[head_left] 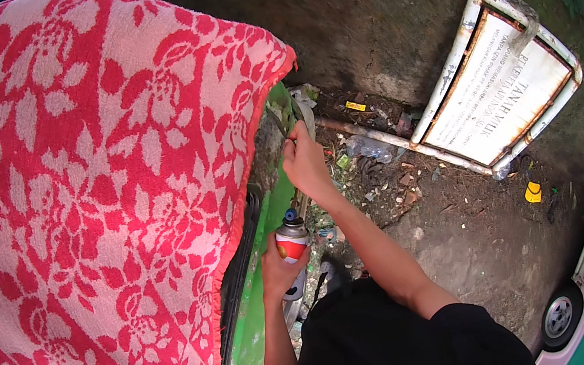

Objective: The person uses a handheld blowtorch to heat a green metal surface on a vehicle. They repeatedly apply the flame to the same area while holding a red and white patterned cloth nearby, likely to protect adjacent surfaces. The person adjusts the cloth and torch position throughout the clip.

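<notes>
My left hand is wrapped round a spray can with a blue nozzle, a silver top and a red and white body. It holds the can upright beside a green panel. Farther forward, my right hand is closed at the panel's far end, its fingers pinching a thin grey-green strip. What the strip is made of cannot be made out. A red and pink floral blanket covers a large area to the left, its edge hanging over a black trim along the panel.
A rusty white pipe frame with a white sign board lies at the right. Litter, a clear plastic bottle and a yellow piece lie on the dirt ground. A pale vehicle with a teal part and a wheel stands at the lower right.
</notes>
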The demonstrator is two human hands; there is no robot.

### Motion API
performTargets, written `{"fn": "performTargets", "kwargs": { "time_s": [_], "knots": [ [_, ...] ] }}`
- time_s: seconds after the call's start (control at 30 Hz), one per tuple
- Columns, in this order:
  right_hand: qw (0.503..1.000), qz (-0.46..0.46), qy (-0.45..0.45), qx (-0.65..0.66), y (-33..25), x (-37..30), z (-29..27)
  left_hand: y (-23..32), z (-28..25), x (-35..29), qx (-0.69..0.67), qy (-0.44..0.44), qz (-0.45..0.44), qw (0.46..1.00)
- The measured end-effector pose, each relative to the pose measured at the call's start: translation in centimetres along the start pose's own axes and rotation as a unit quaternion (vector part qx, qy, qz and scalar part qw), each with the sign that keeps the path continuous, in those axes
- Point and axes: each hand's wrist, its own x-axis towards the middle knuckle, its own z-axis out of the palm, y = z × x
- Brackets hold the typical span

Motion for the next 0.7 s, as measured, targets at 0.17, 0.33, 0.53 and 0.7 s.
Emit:
{"fn": "performTargets", "kwargs": {
  "time_s": [0.17, 0.33, 0.53, 0.7],
  "knots": [
    [1.000, -0.005, 0.001, -0.009, -0.7, -0.3, -0.5, 0.2, -1.1, 0.3, 0.000, 0.006, -0.003, 1.000],
    [1.000, 0.002, 0.001, -0.028, -0.3, 0.2, 0.1, -0.7, -1.5, 0.1, -0.005, 0.003, -0.005, 1.000],
    [0.999, 0.008, -0.007, -0.039, -1.0, 0.4, -0.8, -1.6, -1.6, 0.3, -0.016, 0.002, -0.019, 1.000],
    [1.000, 0.013, 0.004, -0.018, -1.1, 0.5, -1.2, -1.2, -1.5, 0.4, -0.024, 0.005, -0.006, 1.000]
  ]
}}
